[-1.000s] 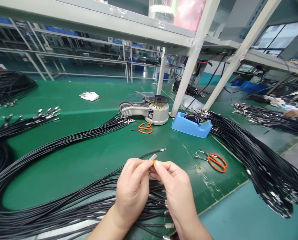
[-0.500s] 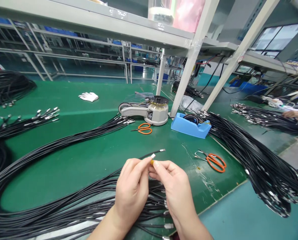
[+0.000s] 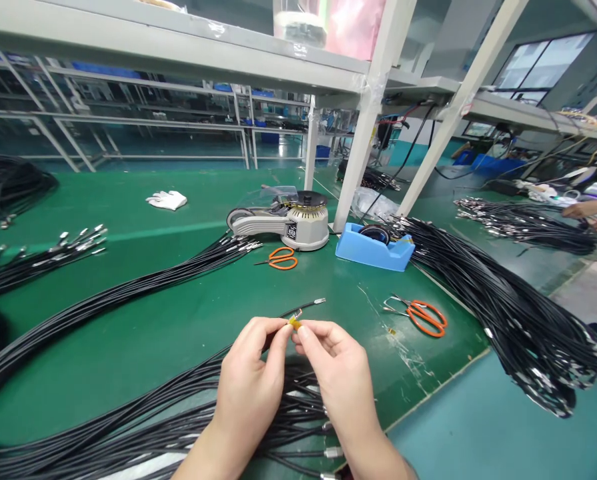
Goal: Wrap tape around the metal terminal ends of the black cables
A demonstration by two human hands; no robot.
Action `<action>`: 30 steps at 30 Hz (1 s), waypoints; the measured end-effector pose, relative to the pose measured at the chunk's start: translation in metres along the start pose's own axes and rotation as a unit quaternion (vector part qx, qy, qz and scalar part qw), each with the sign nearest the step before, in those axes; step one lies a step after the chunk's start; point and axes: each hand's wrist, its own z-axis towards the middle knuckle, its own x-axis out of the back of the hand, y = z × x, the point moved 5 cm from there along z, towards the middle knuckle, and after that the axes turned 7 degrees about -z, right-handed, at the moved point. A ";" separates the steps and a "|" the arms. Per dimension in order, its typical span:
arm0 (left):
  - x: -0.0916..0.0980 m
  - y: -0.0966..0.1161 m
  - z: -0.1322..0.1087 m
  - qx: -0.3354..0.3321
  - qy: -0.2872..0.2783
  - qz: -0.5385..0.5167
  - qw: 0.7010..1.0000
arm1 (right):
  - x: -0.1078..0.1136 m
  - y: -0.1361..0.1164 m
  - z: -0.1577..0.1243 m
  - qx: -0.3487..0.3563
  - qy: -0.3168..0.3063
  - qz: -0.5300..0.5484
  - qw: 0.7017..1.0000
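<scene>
My left hand [image 3: 252, 373] is closed in a pinch on the end of a black cable, just below its small metal connector [image 3: 298, 313]. My right hand [image 3: 339, 373] pinches a piece of amber tape [image 3: 295, 323] that lies against the cable at the connector's base. The fingertips of both hands nearly meet there, and how far the tape goes round is hidden. Just beyond them another cable end with a metal plug [image 3: 319, 301] lies on the table. A bundle of black cables [image 3: 178, 400] runs beneath my hands and wrists.
A tape dispenser [image 3: 305, 227], a blue tape holder [image 3: 373, 250] and two orange-handled scissors [image 3: 283, 259] stand or lie beyond my hands. Cable bundles [image 3: 498, 307] hang over the right edge. A white glove [image 3: 167, 200] lies farther back. Another person's hand [image 3: 583, 210] is at far right.
More of the amber tape shows between my fingertips, and the connector has turned and tilted. My left fingers have shifted their pinch slightly. The whole view has swung a little to the right.
</scene>
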 end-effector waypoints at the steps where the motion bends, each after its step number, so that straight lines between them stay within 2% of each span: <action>1: 0.000 0.000 0.000 0.002 0.001 0.000 1.000 | -0.001 0.001 0.000 -0.003 0.000 0.003 1.000; 9: 0.000 -0.001 -0.001 -0.016 0.015 0.014 1.000 | -0.007 0.004 -0.007 -0.017 -0.017 0.072 0.997; 13: 0.000 0.004 -0.002 -0.060 0.022 0.026 0.998 | -0.005 0.003 -0.007 -0.006 0.000 0.034 0.999; 17: 0.001 0.005 -0.002 -0.060 0.023 0.022 0.998 | -0.006 0.003 -0.004 0.001 0.000 -0.008 1.000; 24: 0.000 -0.003 0.000 0.016 0.004 0.003 1.000 | -0.004 -0.002 -0.004 0.027 0.018 -0.044 0.999; 30: 0.000 -0.007 0.003 0.146 -0.032 -0.056 0.987 | -0.002 -0.003 0.000 0.044 0.028 -0.075 0.996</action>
